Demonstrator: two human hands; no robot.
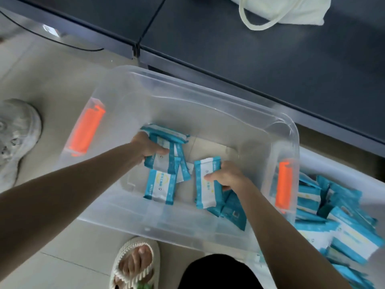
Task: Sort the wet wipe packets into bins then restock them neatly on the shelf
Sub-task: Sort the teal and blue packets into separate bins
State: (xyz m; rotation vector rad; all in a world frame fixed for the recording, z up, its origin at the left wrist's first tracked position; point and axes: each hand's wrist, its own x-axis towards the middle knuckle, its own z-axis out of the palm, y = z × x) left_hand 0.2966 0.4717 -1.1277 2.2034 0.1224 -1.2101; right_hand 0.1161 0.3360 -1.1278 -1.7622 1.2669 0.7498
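Note:
A clear plastic bin with orange latches stands on the floor below me. Inside it lie several blue-and-white wet wipe packets. My left hand grips a small stack of packets near the bin's middle left. My right hand holds another packet by its side, with more blue packets under it. One loose packet lies flat between the two hands. A second bin at the right holds a heap of the same packets.
A dark grey shelf runs along the top, with a cream tote bag on it. A white sneaker sits at the left on the tiled floor. My sandalled foot stands just before the bin.

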